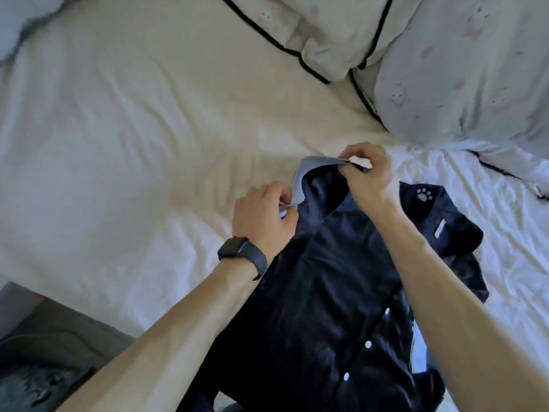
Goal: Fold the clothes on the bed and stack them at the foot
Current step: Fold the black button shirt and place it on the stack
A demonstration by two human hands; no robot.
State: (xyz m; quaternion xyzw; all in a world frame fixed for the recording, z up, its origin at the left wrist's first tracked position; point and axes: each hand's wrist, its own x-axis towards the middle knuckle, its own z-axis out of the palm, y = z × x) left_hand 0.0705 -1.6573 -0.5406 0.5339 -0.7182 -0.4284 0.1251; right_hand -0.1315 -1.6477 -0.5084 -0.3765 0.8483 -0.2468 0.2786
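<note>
- Your shirt (pixel 320 292) lies on the bed (pixel 118 144), right of centre. Its long axis runs from the bottom edge of the view up and away from you, with the collar (pixel 300 179) at the far end, pointing toward the pillows (pixel 463 78).
- Your left hand (pixel 263 215) (the one with the watch (pixel 242 252)) pinches the collar's left end between thumb and fingers.
- Your right hand (pixel 371 173) pinches the collar's right end the same way, and the collar stands up in an arch between the two.
- The grey shape (pixel 44 352) at bottom left is too dim to name.
- The shirt's hem is cut off by the bottom edge, and your forearms cover parts of both its sides.
- A dark fold with a pale paw print (pixel 424 194) sticks out past your right arm; you cannot tell whether it is a sleeve or a separate garment.
- The shirt is dark navy, nearly black, with a pale blue-grey collar and white buttons (pixel 368 344) down the front.
</note>
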